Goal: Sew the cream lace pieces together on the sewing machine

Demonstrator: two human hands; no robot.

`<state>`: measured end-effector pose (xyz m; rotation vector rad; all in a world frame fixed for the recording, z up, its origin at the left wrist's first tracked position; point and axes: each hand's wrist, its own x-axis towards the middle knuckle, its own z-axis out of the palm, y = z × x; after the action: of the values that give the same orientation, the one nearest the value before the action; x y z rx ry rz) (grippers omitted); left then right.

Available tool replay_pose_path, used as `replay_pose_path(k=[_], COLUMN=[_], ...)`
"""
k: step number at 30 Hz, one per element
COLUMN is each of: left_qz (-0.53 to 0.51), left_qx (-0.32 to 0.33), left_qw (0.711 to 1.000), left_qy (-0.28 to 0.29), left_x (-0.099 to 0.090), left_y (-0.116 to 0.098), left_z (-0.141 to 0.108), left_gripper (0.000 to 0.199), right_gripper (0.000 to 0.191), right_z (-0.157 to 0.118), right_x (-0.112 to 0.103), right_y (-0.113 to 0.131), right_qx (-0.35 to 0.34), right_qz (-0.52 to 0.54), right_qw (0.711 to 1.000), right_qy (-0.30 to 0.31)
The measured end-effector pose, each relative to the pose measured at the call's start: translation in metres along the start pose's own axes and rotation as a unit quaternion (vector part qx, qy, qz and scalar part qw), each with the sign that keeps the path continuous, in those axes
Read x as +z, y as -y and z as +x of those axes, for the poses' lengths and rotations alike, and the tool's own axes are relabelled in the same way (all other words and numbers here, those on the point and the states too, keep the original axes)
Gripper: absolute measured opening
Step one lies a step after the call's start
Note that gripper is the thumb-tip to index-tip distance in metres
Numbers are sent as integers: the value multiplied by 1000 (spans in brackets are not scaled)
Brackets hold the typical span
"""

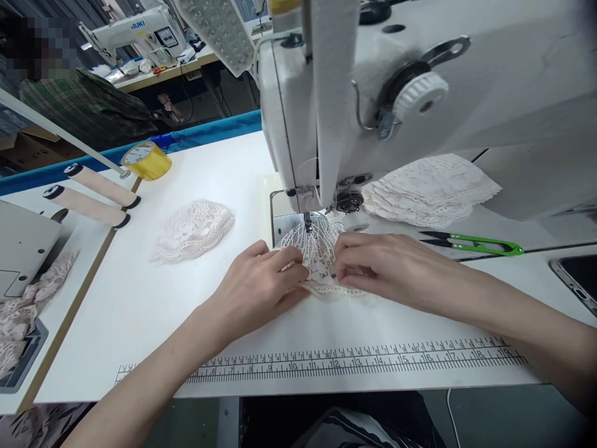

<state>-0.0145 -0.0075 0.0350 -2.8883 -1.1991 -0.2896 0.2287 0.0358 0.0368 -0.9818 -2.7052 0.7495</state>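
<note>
A white lace piece (pixel 313 249) lies under the presser foot (pixel 308 222) of a sewing machine (pixel 298 124). My left hand (pixel 265 277) grips its left edge with curled fingers. On the other side, my right hand (pixel 373 264) pinches the lace close to the foot. The lace fans out between both hands, and its scalloped border shows below them. To the left, a separate lace piece (pixel 193 230) rests on the white table. Behind my right hand, a stack of lace pieces (pixel 431 190) sits beneath the machine arm.
Green thread snips (pixel 485 244) and a phone (pixel 578 280) lie at right. Yellow tape (pixel 147 160) and two thread cones (pixel 93 199) are at left. A printed ruler (pixel 336 364) runs along the front edge (pixel 373 390). Another person (pixel 84 112) is near a second machine (pixel 135 37).
</note>
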Motion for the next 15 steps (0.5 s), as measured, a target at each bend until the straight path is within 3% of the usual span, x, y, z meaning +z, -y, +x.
replay_pose_path(k=[6,8,11,15], left_qz=[-144,-158,-147,-138], left_qx=[-161,-181,-190,-194], left_qw=[976,971,971,971], left_qy=[-12,-15,-7,31], left_x=[-3,-6,-10,-12], left_y=[-8,-9,-9,-4], left_z=[2,4,8,17], left_gripper=[11,11,15,15], right_gripper=[19,31,12,16], right_z=[3,5,7,8], right_x=[3,10,18,17], right_y=[8,14,16,10], right_qx=[71,47,39,44], right_qz=[91,51,-29,-18], right_qw=[993,997,995,991], right_qy=[-30,-42,-85,-126])
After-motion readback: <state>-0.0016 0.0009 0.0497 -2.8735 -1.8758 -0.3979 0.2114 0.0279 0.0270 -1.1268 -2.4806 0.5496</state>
